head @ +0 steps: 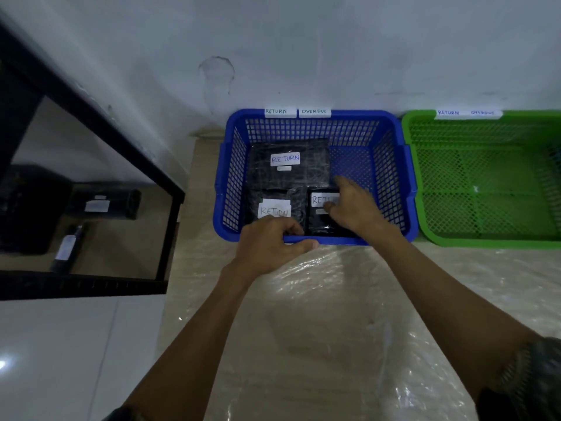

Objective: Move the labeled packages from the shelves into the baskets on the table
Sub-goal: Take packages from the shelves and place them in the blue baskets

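Head view: three black packages labelled RETURN are already lodged in the blue basket (219, 189) on the desk (318, 314): a large package (312, 174) at the back, a second package (273, 199) front left, and a small glossy package (318, 221) front right. The right hand (355, 208) is laid on the small one, fingers (343, 181) fairly straight and apart, thumb on the label. The basket's front rim is gripped by the left hand (267, 244), its fingers curled over it. Nothing is seen in the green basket (413, 177). At least two labelled shelf packages (103, 202) are left on the shelf (91, 110), so the task is judged part done.
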Action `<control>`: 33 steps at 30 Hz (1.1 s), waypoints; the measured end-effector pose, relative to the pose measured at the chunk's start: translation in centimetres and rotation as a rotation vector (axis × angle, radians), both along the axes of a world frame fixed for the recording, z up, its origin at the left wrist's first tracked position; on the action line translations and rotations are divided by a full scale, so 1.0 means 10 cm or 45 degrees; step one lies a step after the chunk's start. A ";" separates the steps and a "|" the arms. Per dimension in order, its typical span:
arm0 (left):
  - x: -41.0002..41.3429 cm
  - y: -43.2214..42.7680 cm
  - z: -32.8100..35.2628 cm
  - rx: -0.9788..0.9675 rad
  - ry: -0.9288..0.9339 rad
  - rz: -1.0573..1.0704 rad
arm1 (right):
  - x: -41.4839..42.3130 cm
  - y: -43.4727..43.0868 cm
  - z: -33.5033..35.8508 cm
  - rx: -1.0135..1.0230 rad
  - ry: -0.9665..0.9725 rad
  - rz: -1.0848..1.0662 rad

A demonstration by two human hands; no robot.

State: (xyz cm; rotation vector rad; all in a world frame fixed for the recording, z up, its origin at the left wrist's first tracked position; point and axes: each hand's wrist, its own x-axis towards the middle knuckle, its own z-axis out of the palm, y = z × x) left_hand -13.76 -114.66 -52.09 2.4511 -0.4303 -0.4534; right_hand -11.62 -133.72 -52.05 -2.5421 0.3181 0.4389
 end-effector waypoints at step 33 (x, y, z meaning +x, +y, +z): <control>-0.08 0.00 0.01 0.012 -0.150 -0.067 | -0.38 0.07 0.12 -0.285 -0.093 0.115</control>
